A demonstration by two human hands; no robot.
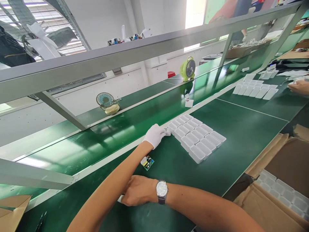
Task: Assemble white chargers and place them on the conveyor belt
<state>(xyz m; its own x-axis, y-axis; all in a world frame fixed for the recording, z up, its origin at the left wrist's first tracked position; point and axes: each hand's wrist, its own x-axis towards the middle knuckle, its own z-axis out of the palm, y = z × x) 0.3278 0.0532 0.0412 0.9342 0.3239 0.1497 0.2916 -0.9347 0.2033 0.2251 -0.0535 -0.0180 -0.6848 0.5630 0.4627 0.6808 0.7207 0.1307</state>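
Observation:
My left hand (154, 136), in a white glove, reaches forward over the green bench. Its fingers are closed on a small white plastic piece (167, 131), beside the near left corner of a block of white plastic trays (196, 137). Below that arm, my right hand (137, 190) is bare, with a watch (161, 189) on the wrist. It is curled shut, and a bit of a white object (121, 198) sticks out past its fingers; the rest is hidden. Between the two hands lies a small green circuit board (147, 162) with yellow and black parts, partly behind my left forearm.
A conveyor belt (135, 125) runs behind the bench, carrying a white part (189, 102). Beyond stand two small fans (105, 100). More white trays (256, 89) lie by a co-worker's hand (299, 87). A cardboard box (267, 199) holding trays is at right.

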